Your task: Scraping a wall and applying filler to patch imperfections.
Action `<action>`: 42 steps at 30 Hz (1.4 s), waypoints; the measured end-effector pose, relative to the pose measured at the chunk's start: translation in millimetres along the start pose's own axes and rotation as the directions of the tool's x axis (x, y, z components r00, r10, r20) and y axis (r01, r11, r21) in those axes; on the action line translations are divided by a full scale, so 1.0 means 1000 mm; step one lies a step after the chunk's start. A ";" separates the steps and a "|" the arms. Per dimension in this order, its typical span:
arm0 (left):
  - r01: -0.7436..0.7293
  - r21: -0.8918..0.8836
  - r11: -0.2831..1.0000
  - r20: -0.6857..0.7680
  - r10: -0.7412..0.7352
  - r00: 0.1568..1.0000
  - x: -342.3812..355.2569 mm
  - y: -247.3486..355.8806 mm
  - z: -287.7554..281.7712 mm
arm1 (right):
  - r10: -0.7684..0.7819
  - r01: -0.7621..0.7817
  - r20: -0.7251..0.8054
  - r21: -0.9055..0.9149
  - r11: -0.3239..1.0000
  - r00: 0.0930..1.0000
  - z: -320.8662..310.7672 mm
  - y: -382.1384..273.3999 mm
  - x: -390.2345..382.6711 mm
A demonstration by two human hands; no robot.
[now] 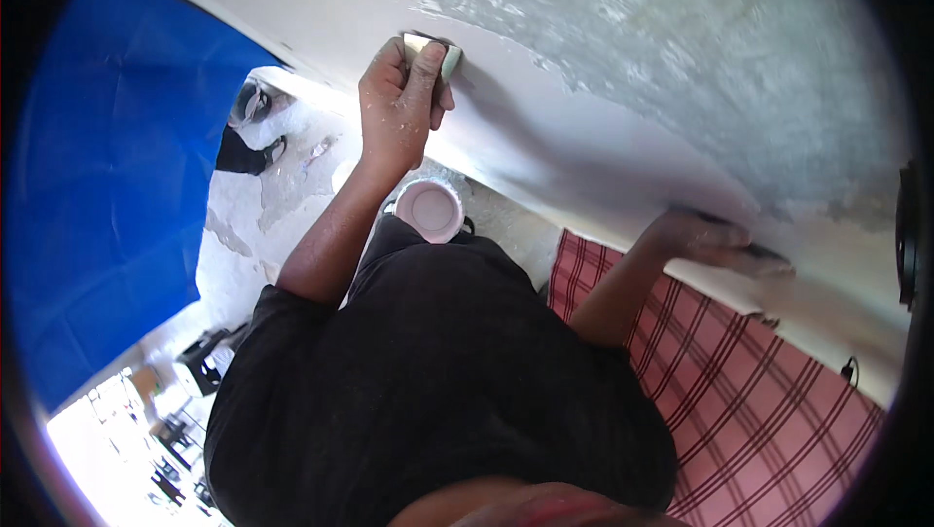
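Observation:
My left hand (401, 104) is raised against the upright wall (623, 143), its skin and fingers dusted with white specks. Thumb and fingers pinch a small pale piece (449, 60), cream and light green with a dark edge at the wall; its exact kind cannot be made out. Lower on the same wall, to the right, my right hand (715, 240) lies with its fingers stretched out, holding nothing that shows. The surface between the hands is smooth and whitish, while a rough, patchy grey-green area (642, 31) spreads above it.
A pale pink bucket (429, 211) stands on the white-spotted floor by my legs. Blue sheeting (117, 167) hangs at the left. Red plaid cloth (749, 400) covers something at the right, near a black cable end (849, 371). Dark items (243, 152) lie on the floor.

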State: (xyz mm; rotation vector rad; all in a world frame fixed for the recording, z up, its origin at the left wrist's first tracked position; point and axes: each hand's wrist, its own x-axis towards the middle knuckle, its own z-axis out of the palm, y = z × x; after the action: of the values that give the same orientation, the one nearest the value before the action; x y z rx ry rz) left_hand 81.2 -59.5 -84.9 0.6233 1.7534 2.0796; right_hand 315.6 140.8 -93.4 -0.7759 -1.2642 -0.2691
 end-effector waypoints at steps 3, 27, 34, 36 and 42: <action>-0.025 -0.039 0.999 -0.030 0.024 0.999 0.000 -0.001 -0.005 | -0.138 0.137 0.008 0.076 0.988 0.990 0.005 -0.009 0.001; -0.048 -0.158 0.986 -0.121 0.028 0.992 0.007 0.010 -0.006 | -0.157 0.149 0.092 0.090 0.985 0.983 -0.008 0.001 -0.011; -0.117 -0.100 0.988 -0.147 0.102 0.984 0.010 0.019 -0.011 | -0.205 0.200 0.127 0.048 0.979 0.971 -0.013 0.017 -0.012; -0.095 -0.111 0.989 -0.126 0.081 0.989 0.007 0.017 -0.011 | -0.212 0.205 0.131 0.065 0.977 0.969 -0.013 0.012 -0.011; -0.043 -0.047 0.998 -0.077 0.039 0.996 0.010 0.026 -0.014 | -0.192 0.188 0.098 0.051 0.981 0.977 -0.007 -0.003 -0.008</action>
State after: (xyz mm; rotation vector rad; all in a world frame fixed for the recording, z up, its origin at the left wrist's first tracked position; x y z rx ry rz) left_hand 65.6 -70.4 -59.7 0.5784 1.7381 2.1940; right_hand 316.2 132.2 -100.1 -0.6405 -1.4393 -0.3605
